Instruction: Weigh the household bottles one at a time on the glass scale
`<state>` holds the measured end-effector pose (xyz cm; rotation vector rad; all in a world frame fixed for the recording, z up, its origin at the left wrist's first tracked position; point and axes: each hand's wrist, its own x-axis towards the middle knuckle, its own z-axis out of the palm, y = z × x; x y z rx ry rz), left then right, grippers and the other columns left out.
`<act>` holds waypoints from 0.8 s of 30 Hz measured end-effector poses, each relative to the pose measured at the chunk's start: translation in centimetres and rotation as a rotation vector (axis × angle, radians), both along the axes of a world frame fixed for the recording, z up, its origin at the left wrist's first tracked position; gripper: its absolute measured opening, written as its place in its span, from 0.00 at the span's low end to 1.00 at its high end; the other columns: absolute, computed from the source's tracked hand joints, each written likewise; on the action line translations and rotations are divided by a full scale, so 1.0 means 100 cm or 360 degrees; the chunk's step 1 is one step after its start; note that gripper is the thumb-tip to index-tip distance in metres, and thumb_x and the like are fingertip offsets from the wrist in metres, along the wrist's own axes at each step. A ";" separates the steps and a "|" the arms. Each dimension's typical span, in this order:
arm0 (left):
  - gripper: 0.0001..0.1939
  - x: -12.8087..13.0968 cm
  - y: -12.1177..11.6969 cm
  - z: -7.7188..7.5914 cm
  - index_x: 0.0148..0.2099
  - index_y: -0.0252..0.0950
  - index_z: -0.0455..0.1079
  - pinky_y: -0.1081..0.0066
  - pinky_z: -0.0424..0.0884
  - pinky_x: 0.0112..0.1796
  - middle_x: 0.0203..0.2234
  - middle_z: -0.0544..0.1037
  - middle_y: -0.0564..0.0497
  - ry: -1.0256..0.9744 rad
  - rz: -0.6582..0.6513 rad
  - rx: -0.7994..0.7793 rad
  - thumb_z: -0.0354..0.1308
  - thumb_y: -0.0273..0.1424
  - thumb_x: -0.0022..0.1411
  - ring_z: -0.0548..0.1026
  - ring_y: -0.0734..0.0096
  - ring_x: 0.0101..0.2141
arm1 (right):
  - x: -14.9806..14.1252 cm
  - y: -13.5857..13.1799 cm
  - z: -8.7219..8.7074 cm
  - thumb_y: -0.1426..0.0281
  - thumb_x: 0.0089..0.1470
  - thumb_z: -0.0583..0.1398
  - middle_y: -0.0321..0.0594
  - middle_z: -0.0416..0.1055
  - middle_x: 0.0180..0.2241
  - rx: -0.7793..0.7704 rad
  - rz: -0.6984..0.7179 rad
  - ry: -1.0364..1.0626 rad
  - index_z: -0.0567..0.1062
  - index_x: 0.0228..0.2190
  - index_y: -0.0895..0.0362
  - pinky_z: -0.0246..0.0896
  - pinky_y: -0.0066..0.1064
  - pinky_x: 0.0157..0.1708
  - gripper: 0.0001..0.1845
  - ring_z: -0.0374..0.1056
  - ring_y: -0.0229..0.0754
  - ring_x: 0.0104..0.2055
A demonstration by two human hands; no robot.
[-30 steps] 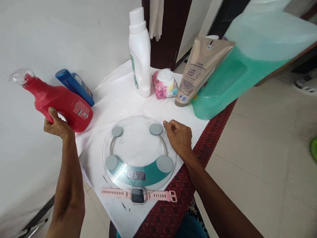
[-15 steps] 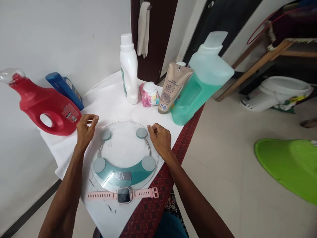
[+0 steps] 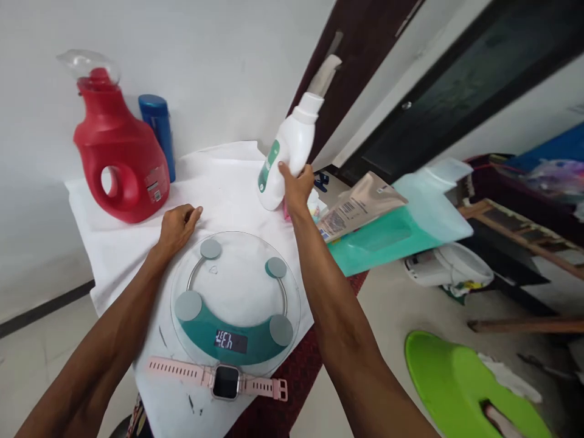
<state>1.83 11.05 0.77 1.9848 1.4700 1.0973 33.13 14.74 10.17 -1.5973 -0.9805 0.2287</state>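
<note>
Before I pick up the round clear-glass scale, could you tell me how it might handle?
The round clear-glass scale should stay stiff, being one flat plate. Its smooth, thin glass could feel slippery and might chip if knocked. Lying low, it seems likelier to slide than tip, perhaps nudging the pink-strapped square watch.

Glossy clear glass scale [image 3: 237, 292]

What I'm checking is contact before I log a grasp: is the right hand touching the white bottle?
Touching. The head view shows it: the right hand's thumb lies against the body of the white bottle.
</note>
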 end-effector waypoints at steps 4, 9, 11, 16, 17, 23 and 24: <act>0.22 0.001 0.000 -0.005 0.32 0.40 0.72 0.62 0.64 0.37 0.29 0.81 0.43 0.0235 -0.0034 0.0007 0.53 0.45 0.77 0.75 0.59 0.32 | -0.007 0.023 0.011 0.55 0.73 0.65 0.24 0.63 0.24 -0.0063 0.0081 0.0259 0.65 0.32 0.49 0.60 0.27 0.30 0.21 0.60 0.32 0.28; 0.22 0.003 -0.002 -0.009 0.39 0.39 0.77 0.60 0.65 0.39 0.37 0.85 0.40 0.0346 -0.0038 -0.0083 0.52 0.45 0.80 0.79 0.54 0.37 | -0.013 0.014 0.003 0.48 0.75 0.62 0.24 0.61 0.25 0.0091 -0.0194 0.0327 0.66 0.35 0.49 0.58 0.28 0.23 0.23 0.57 0.33 0.24; 0.20 0.005 -0.003 -0.010 0.42 0.38 0.78 0.60 0.67 0.40 0.40 0.86 0.39 0.0372 -0.0027 -0.0098 0.53 0.45 0.81 0.80 0.52 0.40 | -0.010 0.000 -0.003 0.46 0.69 0.68 0.27 0.65 0.27 0.0235 -0.0206 0.0317 0.69 0.36 0.49 0.60 0.33 0.22 0.23 0.60 0.37 0.25; 0.19 0.007 -0.004 -0.008 0.44 0.38 0.80 0.60 0.68 0.41 0.41 0.86 0.40 0.0395 -0.0016 -0.0146 0.55 0.44 0.81 0.81 0.52 0.41 | -0.006 -0.043 0.003 0.44 0.65 0.67 0.28 0.62 0.24 0.0360 -0.0058 0.0184 0.71 0.35 0.48 0.55 0.36 0.18 0.23 0.55 0.39 0.22; 0.19 0.008 -0.005 -0.008 0.44 0.37 0.80 0.60 0.68 0.41 0.41 0.86 0.40 0.0388 -0.0017 -0.0151 0.55 0.43 0.82 0.80 0.52 0.41 | -0.008 -0.053 0.009 0.46 0.62 0.69 0.27 0.59 0.22 0.0419 -0.0047 0.0187 0.70 0.33 0.48 0.52 0.36 0.18 0.22 0.54 0.38 0.21; 0.18 0.008 -0.006 -0.010 0.47 0.36 0.82 0.59 0.69 0.43 0.41 0.85 0.39 0.0386 -0.0014 -0.0160 0.55 0.42 0.81 0.80 0.51 0.42 | -0.025 -0.134 0.053 0.46 0.53 0.71 0.25 0.47 0.16 0.0640 0.0208 0.0221 0.56 0.20 0.45 0.50 0.35 0.19 0.33 0.48 0.34 0.17; 0.18 0.009 -0.006 -0.010 0.48 0.35 0.82 0.59 0.70 0.44 0.42 0.85 0.38 0.0390 -0.0014 -0.0155 0.55 0.42 0.81 0.80 0.51 0.42 | -0.029 -0.150 0.058 0.45 0.52 0.71 0.25 0.47 0.16 0.0586 0.0255 0.0213 0.56 0.20 0.46 0.51 0.36 0.19 0.33 0.47 0.34 0.17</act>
